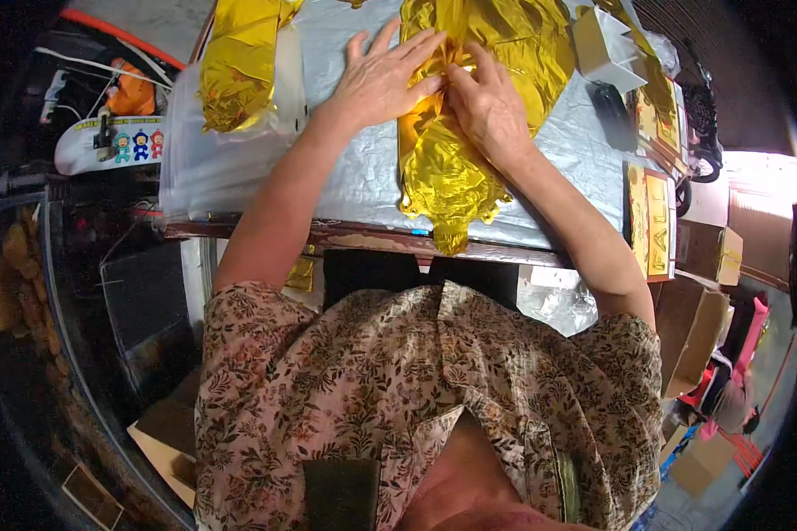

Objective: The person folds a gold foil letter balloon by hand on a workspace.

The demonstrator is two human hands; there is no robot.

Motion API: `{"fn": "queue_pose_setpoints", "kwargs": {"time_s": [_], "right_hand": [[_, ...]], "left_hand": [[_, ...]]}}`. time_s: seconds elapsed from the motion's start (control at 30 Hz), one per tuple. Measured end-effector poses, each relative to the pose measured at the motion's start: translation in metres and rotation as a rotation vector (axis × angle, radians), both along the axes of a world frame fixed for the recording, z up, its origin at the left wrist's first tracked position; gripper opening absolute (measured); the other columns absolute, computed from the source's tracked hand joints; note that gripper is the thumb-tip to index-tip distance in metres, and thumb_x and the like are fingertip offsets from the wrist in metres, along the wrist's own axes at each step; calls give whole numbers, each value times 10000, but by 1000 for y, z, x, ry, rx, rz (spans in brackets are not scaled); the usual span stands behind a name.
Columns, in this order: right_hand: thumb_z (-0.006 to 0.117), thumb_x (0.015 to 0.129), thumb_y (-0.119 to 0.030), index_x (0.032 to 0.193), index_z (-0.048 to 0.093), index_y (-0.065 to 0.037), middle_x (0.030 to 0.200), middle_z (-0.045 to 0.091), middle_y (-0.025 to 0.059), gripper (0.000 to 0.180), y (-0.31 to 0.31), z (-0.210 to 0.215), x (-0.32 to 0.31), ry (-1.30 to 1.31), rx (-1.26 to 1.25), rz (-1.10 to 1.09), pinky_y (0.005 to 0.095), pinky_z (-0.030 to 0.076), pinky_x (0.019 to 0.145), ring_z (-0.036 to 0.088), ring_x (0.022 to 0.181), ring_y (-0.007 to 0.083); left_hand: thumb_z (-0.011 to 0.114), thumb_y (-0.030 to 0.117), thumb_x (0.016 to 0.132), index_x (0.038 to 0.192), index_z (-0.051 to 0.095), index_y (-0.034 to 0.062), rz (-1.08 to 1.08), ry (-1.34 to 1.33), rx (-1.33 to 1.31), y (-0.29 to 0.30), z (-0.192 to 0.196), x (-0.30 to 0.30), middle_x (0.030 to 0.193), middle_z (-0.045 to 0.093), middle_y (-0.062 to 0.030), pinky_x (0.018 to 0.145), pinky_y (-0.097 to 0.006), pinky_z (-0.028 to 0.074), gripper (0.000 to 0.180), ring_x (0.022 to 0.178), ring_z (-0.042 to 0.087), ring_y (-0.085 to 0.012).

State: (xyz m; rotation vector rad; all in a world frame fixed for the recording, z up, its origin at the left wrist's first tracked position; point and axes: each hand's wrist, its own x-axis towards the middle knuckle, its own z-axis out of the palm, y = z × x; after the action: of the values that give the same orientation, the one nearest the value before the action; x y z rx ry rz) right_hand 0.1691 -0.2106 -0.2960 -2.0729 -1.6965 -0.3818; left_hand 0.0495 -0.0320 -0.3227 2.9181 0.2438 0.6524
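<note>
The foil (456, 177) lies in the upper middle of the frame, gold and crumpled, on the table (359, 177); its narrow tip hangs over the edge nearest the person. The left hand (376, 84) is spread, its thumb and nearer fingers on the foil, its outer fingers off it. The right hand (496, 111) has its fingers bent, the tips down on the same creased spot; whether they pinch a fold or only press, I cannot tell.

The step in hand looks like working that crease. To do it well, I would hold one side down with a flat hand and smooth outward with the pads, not the nails (thin foil tears readily, I would judge). Small, even strokes should beat one hard pull, and bringing the hanging tip up onto the table would spare it a snag.

Of the containers, the white box (607, 49) at the upper right stands tilted just beside the foil; its contents do not show. At the right edge, an open carton (689, 336) shows bare cardboard wall, its bottom hidden. Another carton (164, 451) sits at the lower left, its inside too dark to read.
</note>
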Motion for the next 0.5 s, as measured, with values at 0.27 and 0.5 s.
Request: {"fn": "queue_pose_setpoints", "kwargs": {"time_s": [0.27,0.5], "right_hand": [[714,852,-129,1096,682,-46,1393,550,226,260,-1,-1,1,-8,15,-3,462,530,930,609,1092,401],[739,849,-134,1162,703,-67,1405,568,197,322,-1,-5,6,7,36,7,463,556,916,615,1123,399]], "left_hand": [[423,515,1087,1600,388,261,-31,42,-104,11,-1,-11,1644,406,9,1200,-645,108,574,1560,250,-330],[410,469,1103,1573,443,255,-73,81,2,17,-13,-20,1639,414,30,1187,-668,101,518,1569,232,-326]]}}
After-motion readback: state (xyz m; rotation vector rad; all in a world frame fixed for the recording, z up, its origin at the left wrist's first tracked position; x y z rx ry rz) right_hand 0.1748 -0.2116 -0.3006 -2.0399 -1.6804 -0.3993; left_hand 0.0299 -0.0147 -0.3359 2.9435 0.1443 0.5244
